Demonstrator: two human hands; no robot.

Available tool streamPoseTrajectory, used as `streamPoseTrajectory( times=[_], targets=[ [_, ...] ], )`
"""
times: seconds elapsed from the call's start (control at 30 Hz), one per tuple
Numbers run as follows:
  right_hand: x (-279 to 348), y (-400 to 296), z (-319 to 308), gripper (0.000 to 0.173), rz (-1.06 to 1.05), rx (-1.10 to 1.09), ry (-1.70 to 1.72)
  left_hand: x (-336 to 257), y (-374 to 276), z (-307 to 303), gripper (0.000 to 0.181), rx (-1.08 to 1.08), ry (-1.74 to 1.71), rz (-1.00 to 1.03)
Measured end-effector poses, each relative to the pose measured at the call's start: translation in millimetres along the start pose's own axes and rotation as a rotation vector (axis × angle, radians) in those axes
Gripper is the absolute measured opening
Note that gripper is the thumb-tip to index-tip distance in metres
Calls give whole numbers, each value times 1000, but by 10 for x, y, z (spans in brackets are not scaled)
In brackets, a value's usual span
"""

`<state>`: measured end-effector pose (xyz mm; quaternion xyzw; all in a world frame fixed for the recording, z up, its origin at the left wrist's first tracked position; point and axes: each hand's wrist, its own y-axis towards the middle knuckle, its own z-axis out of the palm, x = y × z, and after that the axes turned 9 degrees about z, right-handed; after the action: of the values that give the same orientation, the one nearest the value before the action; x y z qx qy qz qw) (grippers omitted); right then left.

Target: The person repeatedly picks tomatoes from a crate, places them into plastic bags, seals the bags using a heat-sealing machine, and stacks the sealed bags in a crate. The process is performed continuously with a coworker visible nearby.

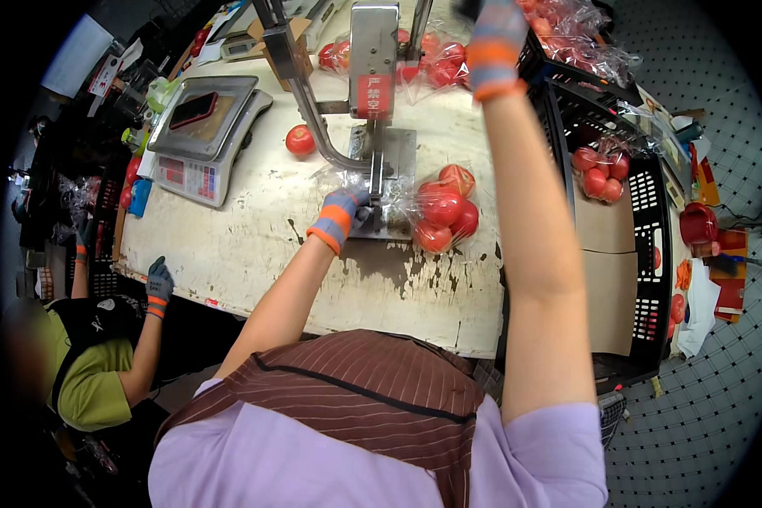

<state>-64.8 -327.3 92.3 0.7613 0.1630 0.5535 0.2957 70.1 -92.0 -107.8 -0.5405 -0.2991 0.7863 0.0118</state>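
My left hand (341,213), in a grey and orange glove, grips the gathered neck of a clear plastic bag of tomatoes (443,204). The neck passes through the lower part of a metal bag-sealing press (373,60), and the filled end rests on the table to its right. A red sign with writing is on the press. My right hand (498,44), gloved alike and blurred, is raised at the top edge beside a dark object; its fingers are partly out of view. One loose tomato (300,140) sits left of the press.
On the left, a weighing scale (193,136) carries a phone (193,110). More bagged tomatoes (441,63) lie behind the press. At right, a black crate (648,254) with cardboard holds bagged tomatoes (602,170). A gloved co-worker (98,374) is at the lower left.
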Motion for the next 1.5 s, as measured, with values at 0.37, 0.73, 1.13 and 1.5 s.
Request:
streamPoseTrajectory(
  times=[0.37, 0.73, 1.13, 1.5],
  targets=[
    [-843, -2384, -1125, 39, 724, 999, -459, 216, -877, 17, 10, 219, -295, -267],
    [477, -3303, -1158, 53, 677, 1123, -90, -261, -1002, -1463, 9, -144, -143, 270],
    [-1006, -567, -3139, 65, 634, 193, -639, -216, -1196, -1513, 35, -8, 705, 758],
    [-2328, 593, -2371, 88, 276, 440, -664, 95, -1540, 248, 9, 137, 761, 699]
  ],
)
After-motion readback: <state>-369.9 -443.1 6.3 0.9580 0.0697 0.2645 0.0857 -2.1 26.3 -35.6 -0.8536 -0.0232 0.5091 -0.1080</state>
